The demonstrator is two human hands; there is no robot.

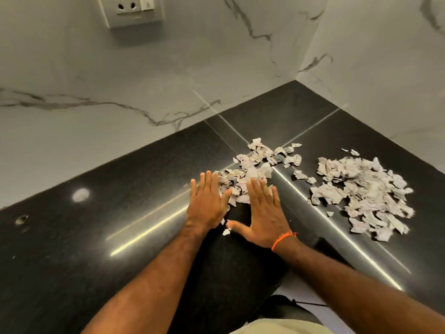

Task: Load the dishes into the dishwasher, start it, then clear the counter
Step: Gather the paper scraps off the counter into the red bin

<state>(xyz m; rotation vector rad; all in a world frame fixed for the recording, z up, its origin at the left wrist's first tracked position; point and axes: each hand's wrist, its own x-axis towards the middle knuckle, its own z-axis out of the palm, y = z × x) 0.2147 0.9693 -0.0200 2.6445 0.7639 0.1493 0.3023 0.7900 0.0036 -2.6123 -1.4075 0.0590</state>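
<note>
A black stone bench [134, 213], set into a corner of marble-veined wall [120, 92], is littered with torn paper in two heaps. The larger heap [361, 191] lies well to the right, untouched; the smaller heap [255, 169] is spread just ahead of both hands. No dishes and no dishwasher are shown, so the counter-clearing stage is judged to be under way.

The likeliest trouble is scatter: light scraps can be pushed outward rather than gathered if they are swept by flat palms, and pieces near the bench's front edge could be knocked to the floor. A few stray bits [225, 231] already sit between the wrists, easily missed.

The left hand [207, 201] is laid flat, fingers straight and together, its tips touching the near scraps. The right hand [262, 210] is likewise spread flat, thumb splayed wide, fingertips resting on the same heap. Nothing is gripped by either. An orange thread [283, 238] is worn at the right wrist.
</note>
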